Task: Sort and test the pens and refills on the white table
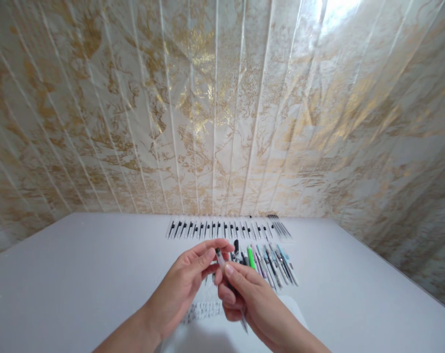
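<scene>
A slim pen point(220, 257) with a clear barrel and a black end is held slanted over the table, its lower tip pointing down to the right. My right hand point(250, 294) wraps round its barrel, thumb pressed on top. At the black upper end, my left hand point(185, 279) curls its thumb and fingers about the pen; exactly how firmly they touch it is partly hidden. Below both hands lies a white sheet point(222, 338) with rows of dark marks point(202, 310) like handwriting.
Behind my hands, a bright green pen point(251, 257) lies among several assorted pens point(277, 264). Farther back, a long row of clear tubes with black parts point(208, 229) ends beside several thin refills point(279, 225). A gold-patterned curtain point(215, 108) hangs behind the white table point(79, 274).
</scene>
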Tool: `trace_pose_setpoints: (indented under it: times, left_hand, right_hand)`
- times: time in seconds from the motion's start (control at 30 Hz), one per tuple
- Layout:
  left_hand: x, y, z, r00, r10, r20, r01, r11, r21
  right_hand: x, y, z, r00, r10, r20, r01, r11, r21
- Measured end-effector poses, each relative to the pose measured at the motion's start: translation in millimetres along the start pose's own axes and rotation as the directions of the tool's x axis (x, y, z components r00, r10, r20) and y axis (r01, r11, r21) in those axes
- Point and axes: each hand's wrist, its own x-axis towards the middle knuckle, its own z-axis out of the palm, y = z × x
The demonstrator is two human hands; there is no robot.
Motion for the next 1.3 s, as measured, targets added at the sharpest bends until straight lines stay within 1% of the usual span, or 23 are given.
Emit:
trace_pose_setpoints:
  times: [0.1,0.17,0.37,0.47,0.6,0.8,0.97,1.03,1.13,1.2,1.23,1.27,1.3]
  left_hand:
    - [-1,-1,2.0,0.999,-0.015,-0.048,0.014,1.000,-0.019]
    - [0,-2,1.8,0.998,-0.019,-0.059,0.017,1.000,-0.025]
    - [3,1,-0.6,1.000,-0.005,0.014,0.005,1.000,0.007]
    - [1,2,0.9,1.000,-0.009,-0.019,0.009,1.000,0.000]
    - [1,-2,1.2,0.998,-0.024,-0.063,0.024,1.000,-0.003]
    - [1,0,-0.3,1.000,0.004,0.016,-0.004,1.000,0.002]
    - [2,-1,-0.1,1.000,-0.011,-0.025,0.010,1.000,-0.002]
    - [1,-3,-0.3,0.999,-0.015,-0.030,0.015,1.000,0.006]
    - [-1,-2,2.6,1.000,-0.016,-0.014,0.016,1.000,0.018]
    - [0,1,4.4,0.999,-0.041,0.031,0.039,0.998,0.049]
    - [1,4,3.4,0.998,-0.042,0.045,0.038,0.996,0.084]
    - [3,6,0.2,0.998,-0.028,0.048,0.021,0.990,0.139]
    - [7,7,-5.7,1.000,0.008,0.027,-0.013,0.976,0.218]
  right_hand:
    - [1,2,1,1.000,0.002,-0.003,-0.002,1.000,-0.021]
    - [1,3,2,1.000,0.008,0.001,-0.008,0.999,-0.031]
    - [1,4,1,1.000,0.012,0.011,-0.012,0.999,0.037]
    - [2,4,1,1.000,0.007,0.004,-0.007,0.998,0.055]
    - [3,5,1,1.000,0.016,0.002,-0.016,0.999,0.036]
    - [1,4,1,1.000,0.025,0.005,-0.026,0.997,0.067]
    - [1,3,1,1.000,0.021,0.003,-0.021,0.997,0.078]
    - [1,4,1,0.999,0.036,0.016,-0.037,0.996,0.080]
    - [-1,7,2,0.992,0.091,0.089,-0.098,0.993,0.069]
    - [-1,8,3,0.979,0.148,0.139,-0.152,0.988,0.021]
    - [-1,7,3,0.974,0.175,0.145,-0.175,0.984,-0.008]
    - [-1,4,3,0.975,0.179,0.129,-0.177,0.984,-0.029]
    - [-1,-1,2,0.984,0.150,0.095,-0.146,0.988,-0.051]
